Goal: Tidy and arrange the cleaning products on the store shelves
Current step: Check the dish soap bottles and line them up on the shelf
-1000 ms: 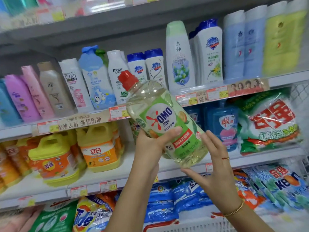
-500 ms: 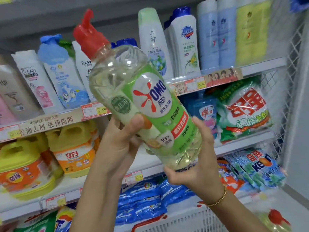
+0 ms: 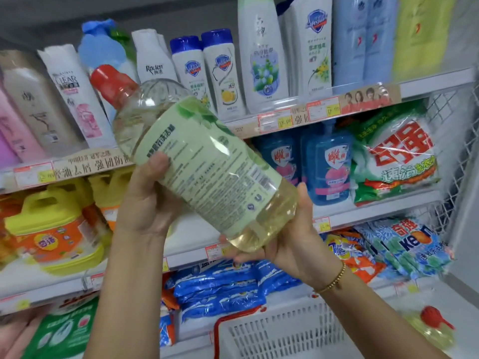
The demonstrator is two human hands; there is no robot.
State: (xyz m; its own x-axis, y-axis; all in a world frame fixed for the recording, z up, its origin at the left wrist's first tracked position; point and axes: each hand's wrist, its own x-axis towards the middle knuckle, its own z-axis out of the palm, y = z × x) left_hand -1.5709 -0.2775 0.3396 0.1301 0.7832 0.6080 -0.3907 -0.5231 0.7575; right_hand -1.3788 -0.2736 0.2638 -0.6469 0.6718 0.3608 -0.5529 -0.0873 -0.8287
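Head view: the bottle [image 3: 207,161] is held tilted above the basket [image 3: 285,335], red cap up-left, back label toward the camera. The left hand [image 3: 145,203] wraps its midsection, thumb on the label. The right hand [image 3: 293,244] cups its base, fingers curled.

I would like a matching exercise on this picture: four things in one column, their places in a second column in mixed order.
1. red-capped bottle
2. yellow jug
3. white basket
4. bracelet

A. on the right wrist
B. at the bottom of the view
C. on the middle shelf, at the left
D. held by left hand and right hand

Pairs: 1-D, 2-C, 3-B, 4-A
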